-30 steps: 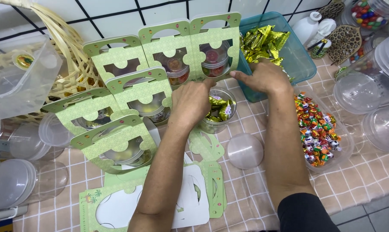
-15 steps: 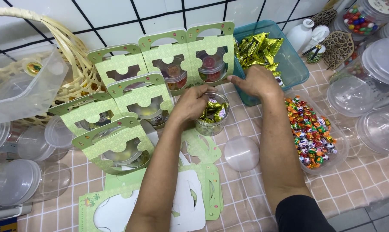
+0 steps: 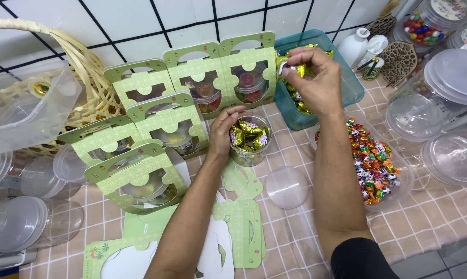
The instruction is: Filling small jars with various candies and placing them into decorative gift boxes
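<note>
- Gold-wrapped sweets (image 3: 290, 70) sit pinched in the right hand (image 3: 316, 82), whose fingers close on a small bunch above the teal tub (image 3: 347, 82).
- The left hand (image 3: 223, 132) cups the side of the clear jar (image 3: 249, 150), likely to steady it.
- The jar stands on the checked cloth (image 3: 295, 227), just before the green boxes (image 3: 212, 77), about half full of shiny gold sweets.
</note>
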